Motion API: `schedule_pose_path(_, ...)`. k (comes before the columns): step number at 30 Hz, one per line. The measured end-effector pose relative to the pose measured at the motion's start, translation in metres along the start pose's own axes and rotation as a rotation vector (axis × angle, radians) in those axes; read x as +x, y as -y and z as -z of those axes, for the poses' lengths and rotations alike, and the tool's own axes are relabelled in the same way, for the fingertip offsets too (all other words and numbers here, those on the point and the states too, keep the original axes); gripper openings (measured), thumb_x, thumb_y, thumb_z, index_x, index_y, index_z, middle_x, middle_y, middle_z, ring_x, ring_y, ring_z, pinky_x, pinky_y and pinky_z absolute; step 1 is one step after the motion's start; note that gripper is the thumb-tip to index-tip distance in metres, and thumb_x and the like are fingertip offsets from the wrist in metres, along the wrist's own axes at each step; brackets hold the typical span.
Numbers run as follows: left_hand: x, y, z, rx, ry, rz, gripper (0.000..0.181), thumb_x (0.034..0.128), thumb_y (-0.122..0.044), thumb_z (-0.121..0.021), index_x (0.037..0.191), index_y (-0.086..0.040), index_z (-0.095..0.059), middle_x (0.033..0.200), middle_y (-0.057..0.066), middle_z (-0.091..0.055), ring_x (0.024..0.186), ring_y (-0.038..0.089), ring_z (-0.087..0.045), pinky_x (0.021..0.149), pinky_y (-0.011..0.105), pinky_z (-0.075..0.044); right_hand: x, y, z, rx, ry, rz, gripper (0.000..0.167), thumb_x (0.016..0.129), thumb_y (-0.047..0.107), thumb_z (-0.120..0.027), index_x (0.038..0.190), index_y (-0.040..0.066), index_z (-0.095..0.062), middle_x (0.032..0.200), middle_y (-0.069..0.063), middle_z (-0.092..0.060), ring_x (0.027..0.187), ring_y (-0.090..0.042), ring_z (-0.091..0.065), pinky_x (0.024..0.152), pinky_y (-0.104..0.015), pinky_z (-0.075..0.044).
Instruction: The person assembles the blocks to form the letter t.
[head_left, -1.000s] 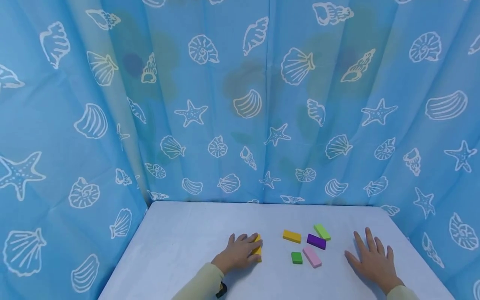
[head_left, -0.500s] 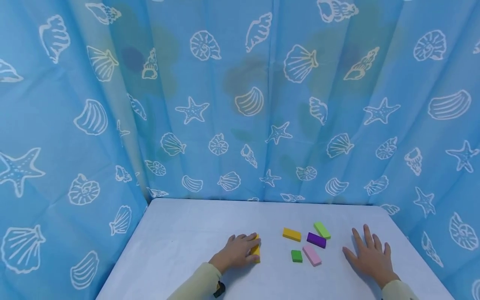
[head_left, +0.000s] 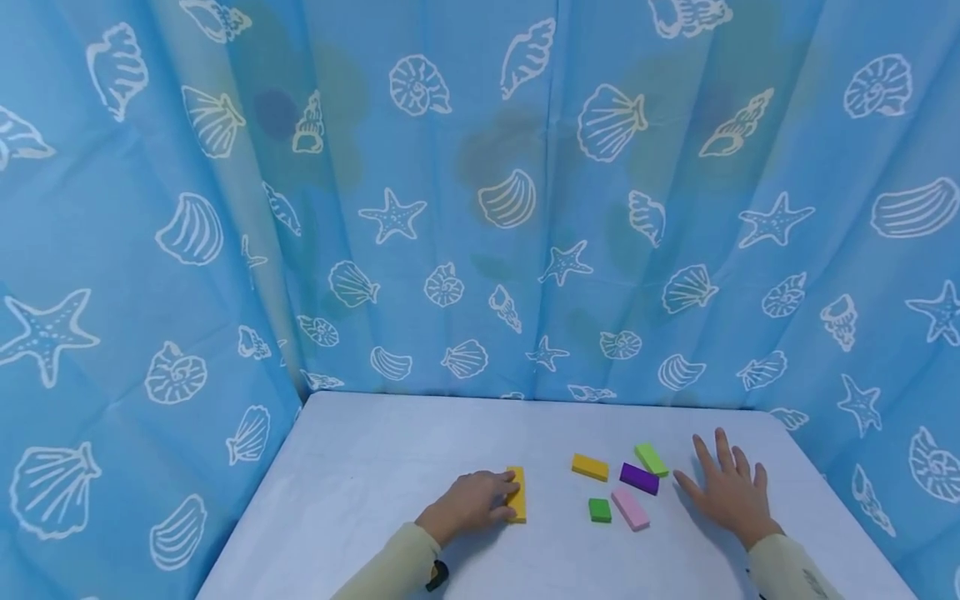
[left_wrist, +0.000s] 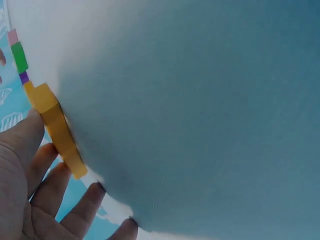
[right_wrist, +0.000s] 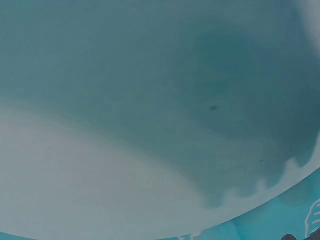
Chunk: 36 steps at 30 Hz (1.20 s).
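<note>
Head view: The left hand [head_left: 468, 502] is at left of centre on the white surface [head_left: 375, 450]. Its grip pinches the long yellow block [head_left: 520, 498], which lies flat, pointing near to far. To the right, well apart, lie the short yellow block [head_left: 590, 467], light-green block [head_left: 651, 460], purple block [head_left: 639, 478], pink block [head_left: 630, 508] and small green block [head_left: 599, 510]. The right hand [head_left: 729, 493] is right of this group, spread and holding nothing. Change: the left fingers are drawn back, exposing more of the long yellow block; the right hand is nearer the purple block, not touching it. Implication: the loose blocks are probably within easier reach of the right hand; the long yellow block remains separate.

Left wrist view: Thumb and fingers bear on the long yellow block; two fingertips extend clear of it.

Right wrist view: A hand shadow covers the surface. Whether the right hand touches the surface cannot be told.
</note>
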<state>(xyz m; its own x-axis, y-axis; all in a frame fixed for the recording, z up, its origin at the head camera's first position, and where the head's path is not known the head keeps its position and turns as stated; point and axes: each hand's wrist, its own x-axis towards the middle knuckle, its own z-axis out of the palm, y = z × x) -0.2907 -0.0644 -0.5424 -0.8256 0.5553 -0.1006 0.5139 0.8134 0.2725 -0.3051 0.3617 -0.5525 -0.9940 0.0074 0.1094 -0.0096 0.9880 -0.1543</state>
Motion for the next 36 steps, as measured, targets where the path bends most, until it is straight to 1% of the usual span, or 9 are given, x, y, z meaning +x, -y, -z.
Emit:
schedule_pose_path(3, -0.001, 0.001, -0.001, -0.001, -0.006, 0.001, 0.049, 0.0945, -0.045, -0.063, 0.138, -0.024, -0.058, 0.148, -0.008, -0.051, 0.133, 0.017, -0.053, 0.109, 0.038, -0.045, 0.002, 0.004, -0.001, 0.002, 0.011, -0.002, 0.087, 0.092, 0.058, -0.054, 0.152, 0.001, -0.028, 0.16, -0.032, -0.003, 0.137, -0.064, -0.013, 0.108, -0.08, -0.001)
schedule_pose_path(5, -0.001, 0.001, -0.002, -0.006, -0.012, -0.01, 0.048, 0.0948, -0.044, -0.063, 0.138, -0.024, -0.058, 0.149, -0.008, -0.051, 0.133, 0.017, -0.053, 0.108, 0.038, -0.045, 0.002, 0.004, -0.002, 0.008, 0.019, -0.009, 0.088, 0.092, 0.059, -0.054, 0.152, 0.001, -0.027, 0.16, -0.032, -0.002, 0.137, -0.065, -0.012, 0.108, -0.08, -0.001)
schedule_pose_path(9, -0.002, 0.0, -0.008, -0.017, -0.012, -0.042, 0.048, 0.0948, -0.044, -0.063, 0.138, -0.023, -0.058, 0.148, -0.007, -0.052, 0.132, 0.017, -0.054, 0.107, 0.037, -0.046, -0.004, 0.0, -0.007, 0.003, 0.043, -0.031, 0.09, 0.091, 0.061, -0.054, 0.151, 0.0, -0.028, 0.16, -0.033, -0.003, 0.136, -0.066, -0.012, 0.108, -0.08, -0.001)
schedule_pose_path(13, -0.004, 0.0, -0.011, -0.007, -0.004, -0.058, 0.048, 0.0951, -0.045, -0.062, 0.137, -0.023, -0.059, 0.147, -0.007, -0.053, 0.131, 0.016, -0.055, 0.106, 0.036, -0.047, -0.009, -0.002, -0.014, -0.019, 0.047, -0.027, 0.09, 0.091, 0.062, -0.053, 0.15, -0.001, -0.03, 0.159, -0.034, -0.006, 0.136, -0.066, -0.014, 0.107, -0.081, -0.004)
schedule_pose_path(19, -0.004, 0.001, -0.005, 0.002, -0.004, -0.031, 0.049, 0.0945, -0.046, -0.063, 0.138, -0.023, -0.059, 0.147, -0.008, -0.053, 0.132, 0.016, -0.054, 0.107, 0.036, -0.046, -0.004, -0.001, -0.017, -0.022, 0.005, -0.005, 0.087, 0.093, 0.061, -0.052, 0.15, -0.001, -0.031, 0.159, -0.034, -0.008, 0.135, -0.065, -0.015, 0.107, -0.081, -0.005)
schedule_pose_path(26, -0.002, 0.001, 0.0, 0.015, -0.004, -0.029, 0.049, 0.094, -0.047, -0.063, 0.138, -0.025, -0.058, 0.147, -0.009, -0.052, 0.132, 0.015, -0.054, 0.107, 0.035, -0.047, 0.001, 0.0, -0.011, -0.001, 0.013, -0.004, 0.086, 0.093, 0.059, -0.054, 0.15, -0.001, -0.031, 0.159, -0.034, -0.006, 0.134, -0.066, -0.015, 0.106, -0.082, -0.004)
schedule_pose_path(29, -0.001, 0.002, 0.001, 0.005, -0.002, -0.021, 0.05, 0.0939, -0.047, -0.063, 0.138, -0.025, -0.058, 0.147, -0.009, -0.052, 0.132, 0.015, -0.054, 0.107, 0.035, -0.046, 0.004, 0.004, -0.008, 0.004, 0.024, -0.002, 0.087, 0.093, 0.06, -0.053, 0.15, -0.001, -0.029, 0.159, -0.034, -0.005, 0.135, -0.066, -0.013, 0.107, -0.081, -0.003)
schedule_pose_path(32, 0.001, 0.002, -0.001, 0.01, -0.007, -0.026, 0.05, 0.0941, -0.047, -0.063, 0.139, -0.024, -0.058, 0.147, -0.008, -0.053, 0.132, 0.015, -0.054, 0.107, 0.035, -0.046, 0.006, 0.01, -0.006, 0.009, 0.027, 0.006, 0.087, 0.093, 0.06, -0.051, 0.151, 0.0, -0.028, 0.16, -0.033, -0.003, 0.137, -0.064, -0.013, 0.107, -0.08, -0.002)
schedule_pose_path(36, 0.001, 0.002, -0.003, 0.024, -0.017, -0.023, 0.05, 0.0937, -0.046, -0.064, 0.138, -0.025, -0.058, 0.146, -0.009, -0.053, 0.131, 0.016, -0.055, 0.107, 0.036, -0.047, 0.008, 0.019, -0.001, 0.024, 0.011, 0.028, 0.084, 0.094, 0.058, -0.052, 0.152, 0.003, -0.027, 0.161, -0.032, -0.004, 0.138, -0.063, -0.013, 0.108, -0.08, -0.003)
